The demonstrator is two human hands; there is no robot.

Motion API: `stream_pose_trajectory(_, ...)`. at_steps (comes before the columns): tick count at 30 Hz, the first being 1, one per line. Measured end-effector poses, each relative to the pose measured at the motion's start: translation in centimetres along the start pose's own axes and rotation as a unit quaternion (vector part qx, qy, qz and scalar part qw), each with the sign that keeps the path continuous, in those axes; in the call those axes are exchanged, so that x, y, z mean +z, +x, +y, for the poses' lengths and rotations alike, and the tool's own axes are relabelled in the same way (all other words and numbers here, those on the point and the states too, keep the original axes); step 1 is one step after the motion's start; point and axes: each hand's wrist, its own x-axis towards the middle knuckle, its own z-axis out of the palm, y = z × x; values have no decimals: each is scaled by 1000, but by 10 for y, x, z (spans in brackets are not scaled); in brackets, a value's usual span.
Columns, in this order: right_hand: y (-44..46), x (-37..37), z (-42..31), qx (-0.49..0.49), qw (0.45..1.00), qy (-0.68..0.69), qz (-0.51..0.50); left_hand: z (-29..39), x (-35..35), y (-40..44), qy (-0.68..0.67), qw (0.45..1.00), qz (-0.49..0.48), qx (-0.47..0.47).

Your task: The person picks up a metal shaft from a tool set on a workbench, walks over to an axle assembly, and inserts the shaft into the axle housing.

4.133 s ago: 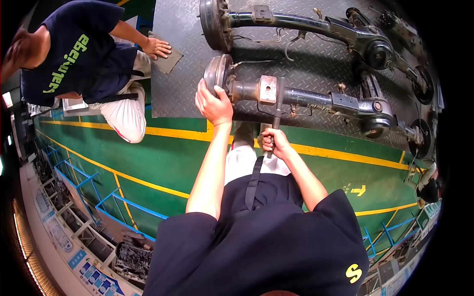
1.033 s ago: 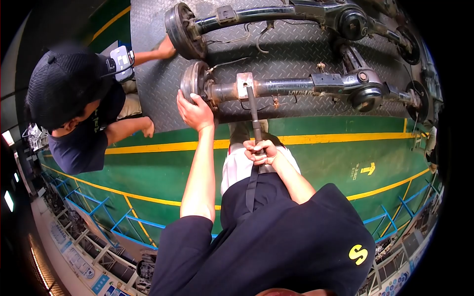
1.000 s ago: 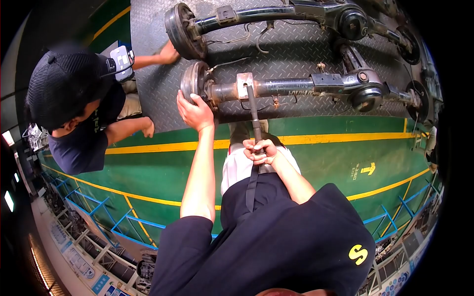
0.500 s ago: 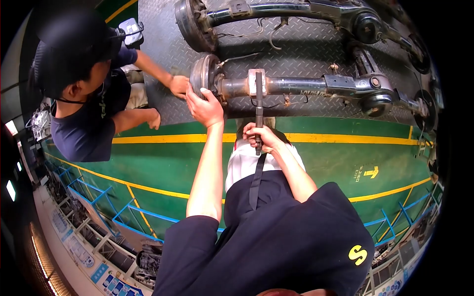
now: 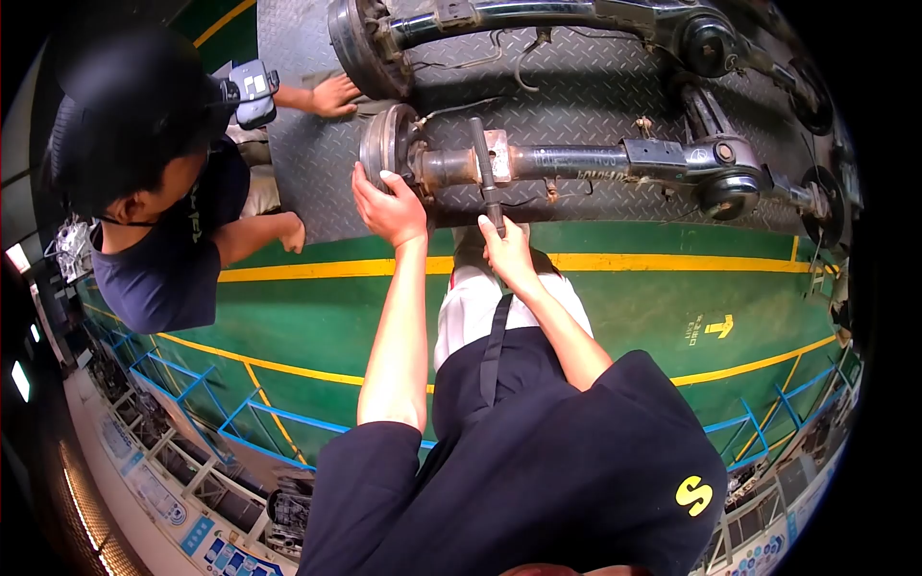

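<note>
My left hand [image 5: 392, 211] is curled round the lower rim of a round brake drum [image 5: 381, 144], its thumb against the inner side. The drum sits at the left end of a black axle [image 5: 576, 161]. My right hand [image 5: 509, 252] grips the near end of a dark metal bar [image 5: 485, 163]. The bar points away from me, passing over the axle tube beside a rusty square bracket [image 5: 497, 156]. I cannot tell whether bar and axle touch.
On the diamond-plate top [image 5: 461, 117], a second axle [image 5: 538, 14] lies farther back. A co-worker [image 5: 158, 192] stands at left, one hand [image 5: 335, 96] flat on the plate behind the drum, the other [image 5: 291, 231] at its edge. Blue railings [image 5: 279, 419] run behind me.
My right hand has moved forward with the bar, which now tilts left. My left hand has shifted slightly down the drum. The co-worker's far hand has left the drum for the plate.
</note>
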Motion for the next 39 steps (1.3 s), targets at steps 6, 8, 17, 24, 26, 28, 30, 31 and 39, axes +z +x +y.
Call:
stream_pose_trajectory(6,-2,-2,-12,33,999,25,2,-3,2,-1,8,1000,-1,1)
stream_pose_trajectory(8,-9,-4,-14,-12,1000,8,3,-1,3,0,4,1000,-3,1)
stream_pose_trajectory(17,14,-19,9,57,993,85,-54,-2,6,0,9,1000,7,16)
stream_pose_trajectory(24,11,-34,19,137,815,496,-265,-1,4,0,16,1000,4,6)
stream_pose_trajectory(26,16,-33,24,116,812,512,-253,-3,3,-2,22,1000,0,1)
stream_pose_trajectory(28,23,-35,35,75,804,524,-272,-4,3,-1,1,1000,4,8)
stream_pose_trajectory(30,32,-44,49,76,833,480,-266,0,2,1,0,1000,2,-1)
stream_pose_trajectory(31,31,-47,42,63,853,443,-267,1,0,0,0,1000,-7,-14)
stream_pose_trajectory(39,27,-52,34,39,893,417,-162,0,1,-1,11,1000,2,-3)
